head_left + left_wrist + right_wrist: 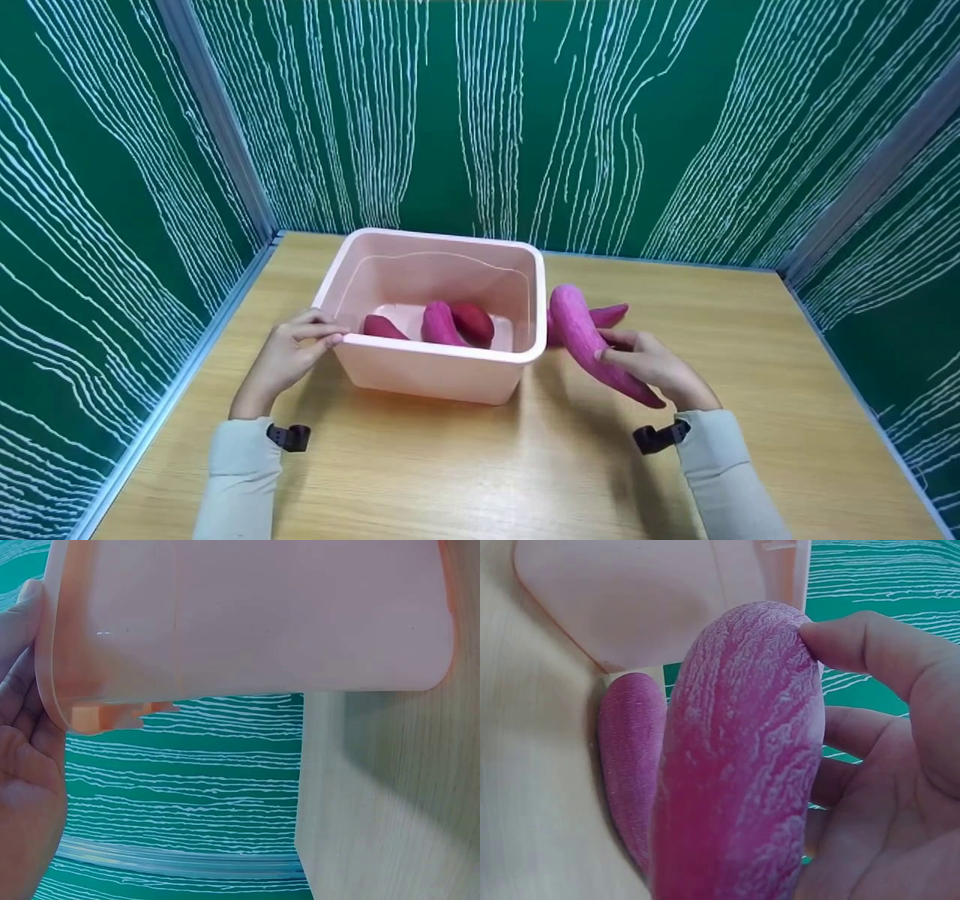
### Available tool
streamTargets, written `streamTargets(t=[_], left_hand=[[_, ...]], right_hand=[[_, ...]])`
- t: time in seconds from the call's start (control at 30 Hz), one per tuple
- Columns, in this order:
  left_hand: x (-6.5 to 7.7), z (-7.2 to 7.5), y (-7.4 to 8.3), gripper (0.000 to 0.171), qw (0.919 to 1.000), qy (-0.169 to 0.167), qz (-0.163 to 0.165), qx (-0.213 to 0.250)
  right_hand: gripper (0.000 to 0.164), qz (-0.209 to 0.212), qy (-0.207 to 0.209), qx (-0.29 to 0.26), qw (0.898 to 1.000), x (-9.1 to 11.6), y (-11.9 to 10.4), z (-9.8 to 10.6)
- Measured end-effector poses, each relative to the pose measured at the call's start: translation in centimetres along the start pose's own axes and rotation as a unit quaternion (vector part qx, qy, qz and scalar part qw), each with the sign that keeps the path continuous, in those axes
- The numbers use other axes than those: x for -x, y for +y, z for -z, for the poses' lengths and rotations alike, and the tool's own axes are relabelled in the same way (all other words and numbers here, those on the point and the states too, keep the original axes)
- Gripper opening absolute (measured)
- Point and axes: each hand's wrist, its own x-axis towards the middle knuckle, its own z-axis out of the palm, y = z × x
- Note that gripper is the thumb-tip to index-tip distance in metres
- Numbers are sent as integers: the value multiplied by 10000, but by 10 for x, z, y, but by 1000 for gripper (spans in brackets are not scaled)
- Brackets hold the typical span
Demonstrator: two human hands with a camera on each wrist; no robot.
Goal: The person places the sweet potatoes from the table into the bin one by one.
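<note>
A pink plastic bin point(435, 371) stands on the table. My left hand point(292, 356) pinches its rim at the near left corner; the left wrist view shows the fingers point(28, 607) at that rim. My right hand point(656, 367) holds a long, curved pink sweet potato point(581, 334) above the table, just right of the bin, thumb on the near side. Behind it a second pink sweet potato point(609, 315) lies on the table beside the bin, partly hidden. Inside the bin lie a pink sweet potato point(441, 324), a red rounded piece point(474, 324) and another red piece point(384, 327), partly covered by the front wall.
The wooden table point(465, 472) is bounded by green panels point(435, 112) with white wavy lines at the back and sides. Grey metal posts point(217, 112) rise at the back corners. Each wrist wears a dark strap with a small camera point(296, 438).
</note>
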Motion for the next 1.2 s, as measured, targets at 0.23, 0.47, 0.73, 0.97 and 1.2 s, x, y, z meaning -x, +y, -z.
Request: streamTargets(t=[0.23,0.47,0.73,0.97,1.2], left_hand=[[0,0,2,18,10000,7,39,4],[0,-1,0,18,10000,53,17,27],[0,0,1,18,10000,19,3,26],[0,1,0,19,9999,-76,98,109],[0,2,1,20,9998,-108,151,107]], right_hand=[[56,111,9,102,9999,-2,-16,10],[54,300,22,69,9995,-5,-34,17],[57,185,-28,157,9997,-10,-55,25],[55,209,-126,174,9996,-20,-70,26],[52,322,-183,215,9991,-30,-85,24]])
